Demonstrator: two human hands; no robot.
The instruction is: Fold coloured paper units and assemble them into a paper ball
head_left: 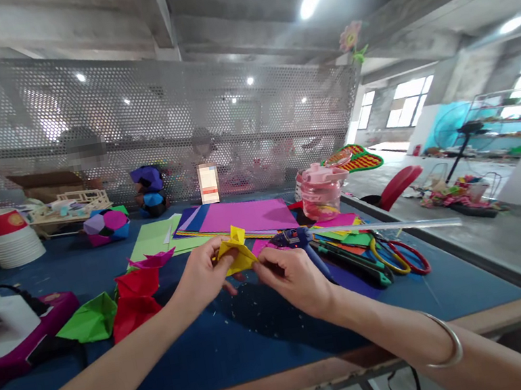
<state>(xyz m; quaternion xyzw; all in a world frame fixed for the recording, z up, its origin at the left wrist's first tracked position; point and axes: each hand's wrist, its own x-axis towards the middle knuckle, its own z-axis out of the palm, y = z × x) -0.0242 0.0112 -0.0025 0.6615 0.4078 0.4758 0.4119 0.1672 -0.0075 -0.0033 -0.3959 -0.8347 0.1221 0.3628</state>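
Note:
A yellow folded paper piece (238, 254) is held above the blue table between both hands. My left hand (206, 270) pinches its left side, fingers partly behind it. My right hand (289, 273) grips its right corner between thumb and fingers. Just behind the right hand lies a dark blue glue gun (292, 237), a long clear glue stick (385, 225) jutting from it to the right. To the left of my left hand sit red folded paper pieces (134, 309), a green folded piece (94, 317) and a magenta one (154, 259).
Coloured paper sheets (249, 215) lie behind the hands. On the right are scissors (400, 255), a green-and-black cutter (356, 263) and a pink jug (322, 191). A power strip (55, 316) and stacked paper cups (10, 237) stand left. A perforated metal screen (153, 120) borders the table's back.

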